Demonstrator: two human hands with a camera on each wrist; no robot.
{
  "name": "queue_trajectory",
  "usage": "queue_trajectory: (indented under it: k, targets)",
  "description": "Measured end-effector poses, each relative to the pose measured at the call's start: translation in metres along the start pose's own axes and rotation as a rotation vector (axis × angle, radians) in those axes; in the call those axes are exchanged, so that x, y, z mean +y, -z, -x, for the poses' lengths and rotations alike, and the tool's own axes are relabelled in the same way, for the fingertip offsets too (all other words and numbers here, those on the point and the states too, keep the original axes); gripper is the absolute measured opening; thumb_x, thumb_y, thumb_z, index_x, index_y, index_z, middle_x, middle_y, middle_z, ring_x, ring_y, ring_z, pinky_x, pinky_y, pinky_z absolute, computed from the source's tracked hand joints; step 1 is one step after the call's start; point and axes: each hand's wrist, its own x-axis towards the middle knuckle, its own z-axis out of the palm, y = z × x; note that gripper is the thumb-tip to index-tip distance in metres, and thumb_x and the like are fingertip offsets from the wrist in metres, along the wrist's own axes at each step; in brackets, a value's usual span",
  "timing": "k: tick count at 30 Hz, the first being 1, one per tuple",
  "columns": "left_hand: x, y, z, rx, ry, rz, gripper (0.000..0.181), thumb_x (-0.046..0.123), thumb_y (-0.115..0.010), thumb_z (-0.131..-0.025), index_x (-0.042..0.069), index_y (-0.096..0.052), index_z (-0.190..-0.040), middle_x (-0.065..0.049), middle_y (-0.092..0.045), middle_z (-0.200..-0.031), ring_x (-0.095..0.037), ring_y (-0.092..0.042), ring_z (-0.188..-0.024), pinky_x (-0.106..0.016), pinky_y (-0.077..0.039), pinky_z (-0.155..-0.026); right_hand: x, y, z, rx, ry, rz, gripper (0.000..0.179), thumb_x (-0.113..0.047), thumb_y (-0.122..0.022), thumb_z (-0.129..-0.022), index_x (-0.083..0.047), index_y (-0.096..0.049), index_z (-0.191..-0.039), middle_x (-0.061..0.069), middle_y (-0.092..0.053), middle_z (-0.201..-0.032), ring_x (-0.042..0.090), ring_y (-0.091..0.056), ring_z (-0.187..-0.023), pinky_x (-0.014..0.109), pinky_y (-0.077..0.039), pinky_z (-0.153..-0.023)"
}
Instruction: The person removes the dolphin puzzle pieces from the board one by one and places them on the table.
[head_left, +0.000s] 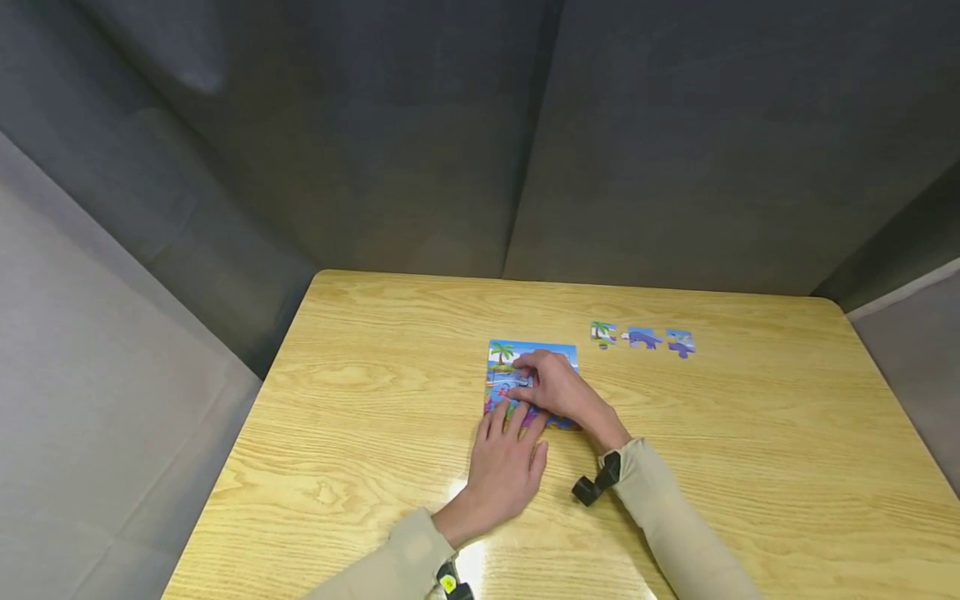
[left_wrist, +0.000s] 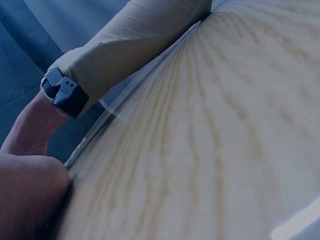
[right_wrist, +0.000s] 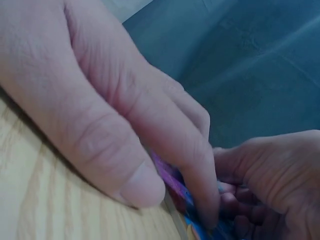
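Note:
A colourful jigsaw puzzle [head_left: 501, 351] with a palm tree and a sea scene lies in its flat board on the table. My right hand [head_left: 558, 388] bends over its middle, thumb and forefinger around a puzzle piece mostly hidden by the fingers; a bluish bit shows between the fingers [right_wrist: 260, 187] in the right wrist view. My left hand [head_left: 504, 471] lies with extended, spread fingers on the puzzle's near edge. Its thumb [right_wrist: 145, 185] rests close over the wood beside the board in the right wrist view.
Three loose puzzle pieces lie in a row beyond the board to the right: a palm-tree piece [head_left: 602, 332], a purple-blue piece [head_left: 642, 337] and another blue piece [head_left: 681, 342]. The wooden table [head_left: 360, 400] ends at a dark grey partition [head_left: 420, 167].

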Motion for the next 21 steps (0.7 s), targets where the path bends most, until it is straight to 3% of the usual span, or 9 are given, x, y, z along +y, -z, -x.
queue_trajectory:
  k: [11, 21]
  targets:
    - [-0.001, 0.000, 0.000, -0.030, 0.005, -0.001, 0.051, 0.043, -0.029, -0.112, 0.028, -0.047, -0.158, -0.004, -0.045, -0.157, -0.036, -0.030, -0.151, -0.054, -0.029, -0.119, 0.015, -0.005, 0.002, 0.099, 0.094, -0.028, 0.043, -0.023, -0.087, -0.083, 0.000, -0.076, -0.117, 0.004, -0.069, -0.092, 0.013, -0.057, -0.075, 0.031, -0.050, -0.068]
    - [-0.003, -0.004, -0.001, 0.014, -0.003, 0.006, 0.051, 0.044, -0.032, -0.111, 0.029, -0.049, -0.156, -0.003, -0.046, -0.157, -0.035, -0.034, -0.149, -0.054, -0.031, -0.118, 0.029, -0.006, 0.002, 0.108, 0.169, -0.095, 0.043, -0.022, -0.087, -0.082, -0.002, -0.076, -0.118, 0.001, -0.062, -0.087, 0.012, -0.052, -0.067, 0.027, -0.046, -0.059]
